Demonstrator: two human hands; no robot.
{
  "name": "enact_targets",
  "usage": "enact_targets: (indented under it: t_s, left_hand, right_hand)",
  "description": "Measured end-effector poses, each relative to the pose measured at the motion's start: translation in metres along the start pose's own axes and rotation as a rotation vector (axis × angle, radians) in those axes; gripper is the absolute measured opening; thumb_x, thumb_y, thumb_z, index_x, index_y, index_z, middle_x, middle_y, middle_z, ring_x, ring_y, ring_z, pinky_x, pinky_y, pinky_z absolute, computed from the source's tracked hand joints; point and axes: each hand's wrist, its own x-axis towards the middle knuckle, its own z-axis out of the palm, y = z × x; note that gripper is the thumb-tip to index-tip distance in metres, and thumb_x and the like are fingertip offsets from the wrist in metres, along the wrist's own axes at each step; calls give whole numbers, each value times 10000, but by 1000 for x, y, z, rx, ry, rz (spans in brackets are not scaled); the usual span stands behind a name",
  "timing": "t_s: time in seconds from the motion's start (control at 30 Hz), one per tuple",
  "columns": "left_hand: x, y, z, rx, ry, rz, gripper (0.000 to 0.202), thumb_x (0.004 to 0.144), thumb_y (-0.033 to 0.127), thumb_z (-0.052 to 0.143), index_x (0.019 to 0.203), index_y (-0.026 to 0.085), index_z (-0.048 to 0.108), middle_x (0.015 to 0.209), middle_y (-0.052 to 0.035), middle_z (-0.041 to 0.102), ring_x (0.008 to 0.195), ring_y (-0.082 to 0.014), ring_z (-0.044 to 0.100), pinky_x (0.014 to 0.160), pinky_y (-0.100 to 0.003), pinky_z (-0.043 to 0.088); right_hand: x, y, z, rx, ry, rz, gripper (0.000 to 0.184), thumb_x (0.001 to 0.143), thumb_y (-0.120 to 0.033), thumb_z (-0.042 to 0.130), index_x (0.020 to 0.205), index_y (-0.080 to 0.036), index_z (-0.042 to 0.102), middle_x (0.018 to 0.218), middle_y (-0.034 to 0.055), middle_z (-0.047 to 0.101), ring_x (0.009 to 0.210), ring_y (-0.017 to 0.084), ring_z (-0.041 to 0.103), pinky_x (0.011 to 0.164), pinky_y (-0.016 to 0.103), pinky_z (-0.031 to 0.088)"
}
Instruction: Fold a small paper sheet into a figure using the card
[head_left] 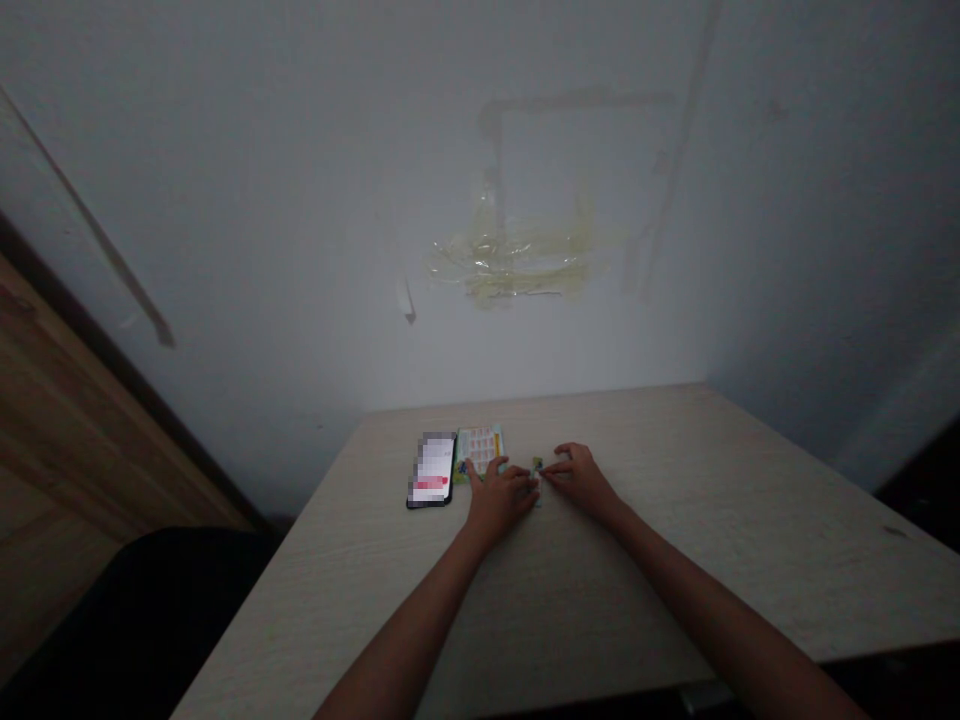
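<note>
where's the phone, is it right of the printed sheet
No, the phone lies to the left of the printed sheet.

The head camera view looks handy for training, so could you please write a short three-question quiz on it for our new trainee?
1. True or false: as the camera sees it, the phone lies to the right of the printed sheet.
2. Which is nearer the phone, the person's left hand or right hand?
3. Multiple choice: what shows between the two hands?
A) a mug
B) a small piece with green and yellow on it
C) a pair of scissors

Key: 1. False, it lies to the left. 2. The left hand. 3. B.
</note>
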Motion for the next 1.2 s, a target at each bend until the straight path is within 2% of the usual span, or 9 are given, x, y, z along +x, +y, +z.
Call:
enact_targets:
  t_s: [0.3, 0.63, 0.83, 1.03, 1.2]
  left_hand:
    - [0, 0, 0, -8, -23, -3, 219, 889, 449, 591, 1083, 413, 687, 1218, 30, 677, 1328, -315, 381, 1040, -794, -69]
    - [1, 0, -1, -19, -27, -1, 218, 892, 452, 578, 1078, 420, 687, 1212, 38, 678, 1321, -323, 389, 1022, -816, -56]
    - [-1, 0, 1, -7, 4, 17, 214, 892, 449, 584, 1080, 428, 683, 1205, 41, 682, 1305, -311, 415, 1029, -809, -58]
    - [-2, 2, 2, 23, 24, 48, 279, 927, 425, 532, 1193, 452, 616, 1279, 47, 648, 1324, -299, 405, 1032, -804, -81]
    - [-1, 2, 4, 33, 2, 36, 314, 931, 444, 510, 1235, 465, 586, 1301, 46, 636, 1331, -309, 397, 1027, -811, -78]
  right_hand:
    - [4, -5, 1, -91, -29, 97, 187, 863, -328, 644, 983, -274, 777, 1130, 108, 600, 1084, 239, 532, 976, 356, 431]
    - [7, -11, -1, -179, -33, 87, 225, 897, -303, 589, 1049, -304, 756, 1098, 109, 580, 1050, 244, 528, 936, 351, 437]
    - [7, -4, 1, -156, -18, 65, 227, 888, -313, 595, 1049, -307, 755, 1082, 99, 584, 1039, 238, 530, 939, 365, 442]
    - [6, 8, 1, 20, -11, 35, 222, 854, -245, 619, 1028, -247, 755, 1108, 92, 610, 1041, 209, 565, 944, 349, 461]
    - [5, -1, -5, 6, -32, 7, 138, 833, -293, 652, 888, -247, 770, 1061, 71, 646, 1014, 204, 585, 934, 346, 453]
